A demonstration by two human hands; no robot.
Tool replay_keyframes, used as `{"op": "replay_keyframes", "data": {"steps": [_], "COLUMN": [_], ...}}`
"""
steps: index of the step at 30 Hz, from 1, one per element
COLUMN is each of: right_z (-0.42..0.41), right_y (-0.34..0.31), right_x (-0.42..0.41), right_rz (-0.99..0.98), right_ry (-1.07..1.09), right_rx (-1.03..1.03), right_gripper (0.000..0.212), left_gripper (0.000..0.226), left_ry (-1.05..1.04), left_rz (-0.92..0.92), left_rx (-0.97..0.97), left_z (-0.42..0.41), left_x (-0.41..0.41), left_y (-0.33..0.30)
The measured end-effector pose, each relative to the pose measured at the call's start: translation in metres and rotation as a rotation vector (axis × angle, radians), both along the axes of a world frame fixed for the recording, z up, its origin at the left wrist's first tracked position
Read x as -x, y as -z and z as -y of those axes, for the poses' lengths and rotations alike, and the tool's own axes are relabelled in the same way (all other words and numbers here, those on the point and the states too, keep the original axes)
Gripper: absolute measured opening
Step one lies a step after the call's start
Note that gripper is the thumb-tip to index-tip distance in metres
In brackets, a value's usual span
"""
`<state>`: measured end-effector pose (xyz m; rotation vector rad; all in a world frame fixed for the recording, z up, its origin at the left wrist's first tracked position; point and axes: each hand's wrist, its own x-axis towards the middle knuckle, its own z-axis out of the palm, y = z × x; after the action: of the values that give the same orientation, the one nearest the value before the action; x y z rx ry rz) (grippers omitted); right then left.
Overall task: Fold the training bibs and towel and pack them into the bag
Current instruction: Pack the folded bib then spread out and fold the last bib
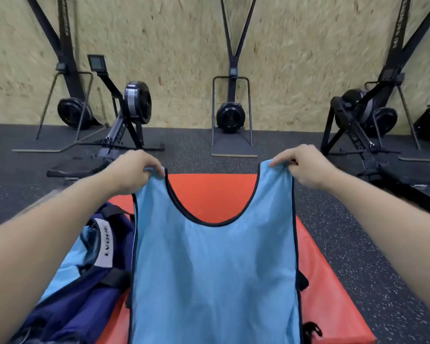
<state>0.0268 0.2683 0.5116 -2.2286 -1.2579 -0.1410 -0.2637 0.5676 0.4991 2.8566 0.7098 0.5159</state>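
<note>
Both the left hand [134, 170] and right hand [305, 167] pinched the light-blue mesh training bib [214, 269] unfolded at twelve o'clock, the navy fabric bag [85, 294] at eight o'clock; folding and packing apparently remained.

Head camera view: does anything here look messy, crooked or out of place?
Nothing stands out. The left hand and right hand hold the light blue mesh bib with dark trim up evenly by its shoulder straps, above the red mat, beside the navy fabric bag.

Orange mat [333, 301] on speckled floor [358, 244], navy bag [85, 301] on the mat
</note>
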Motion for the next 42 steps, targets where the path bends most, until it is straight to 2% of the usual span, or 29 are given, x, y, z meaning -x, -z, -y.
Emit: {"op": "replay_keyframes", "data": {"steps": [4, 6, 12, 16, 20, 22, 24, 26, 28, 30, 33, 35, 37, 39, 41, 42], "right_z": [-0.057, -0.088, -0.172, -0.17, -0.13, -0.12, -0.123, -0.135, -0.151, -0.167, -0.182, -0.186, -0.19, -0.202, -0.224, -0.235], "right_y": [0.078, 0.109, 0.129, 0.169, 0.242, 0.275, 0.293, 0.3, 0.303, 0.301, 0.297, 0.292, 0.288, 0.285, 0.282, 0.282], "right_x": [-0.046, -0.072, -0.141, -0.137, -0.095, -0.088, -0.096, -0.112, -0.131, -0.147, -0.159, -0.161, -0.154, -0.126, -0.075, -0.045], "right_rz": [0.018, 0.03, 0.105, 0.072, -0.109, -0.063, -0.002, 0.0, 0.009, 0.012, -0.004, 0.022, 0.098, 0.143, 0.105, 0.093], "right_ry": [0.001, -0.013, 0.007, 0.047, 0.06, 0.065, 0.087, 0.113, 0.121, 0.105, 0.083, 0.1, 0.147, 0.123, -0.026, -0.104], "right_rx": [0.141, 0.202, 0.226, 0.222, 0.28, 0.397, 0.447, 0.43, 0.43, 0.426, 0.43, 0.438, 0.441, 0.346, 0.279, 0.294], "right_gripper": [0.056, 0.055, 0.046, 0.038, 0.033, 0.044, 0.065, 0.062, 0.06, 0.07, 0.053, 0.049, 0.053, 0.057, 0.057, 0.057], "left_gripper": [0.048, 0.053, 0.043, 0.038, 0.036, 0.04, 0.055, 0.066, 0.058, 0.054, 0.056, 0.061, 0.06, 0.057, 0.063, 0.073], "left_ry": [-0.019, -0.028, -0.054, -0.006, -0.055, -0.059, -0.068, -0.05, -0.057, -0.083, -0.087, -0.087, -0.103, -0.077, -0.01, 0.011], "left_rz": [-0.1, -0.146, -0.201, -0.333, -0.347, -0.376, -0.355, -0.308, -0.286, -0.292, -0.299, -0.313, -0.302, -0.256, -0.212, -0.207], "left_rx": [0.056, 0.075, 0.012, -0.006, 0.15, 0.197, 0.168, 0.119, 0.108, 0.11, 0.089, 0.033, -0.029, -0.061, -0.038, 0.005], "left_z": [-0.051, -0.077, -0.145, -0.138, -0.103, -0.099, -0.107, -0.122, -0.141, -0.161, -0.187, -0.193, -0.179, -0.145, -0.103, -0.087], "left_x": [-0.054, -0.078, -0.146, -0.144, -0.114, -0.108, -0.11, -0.12, -0.133, -0.147, -0.16, -0.16, -0.159, -0.161, -0.16, -0.158], "left_y": [0.087, 0.121, 0.129, 0.16, 0.23, 0.258, 0.274, 0.281, 0.286, 0.291, 0.294, 0.291, 0.284, 0.277, 0.275, 0.277]}}
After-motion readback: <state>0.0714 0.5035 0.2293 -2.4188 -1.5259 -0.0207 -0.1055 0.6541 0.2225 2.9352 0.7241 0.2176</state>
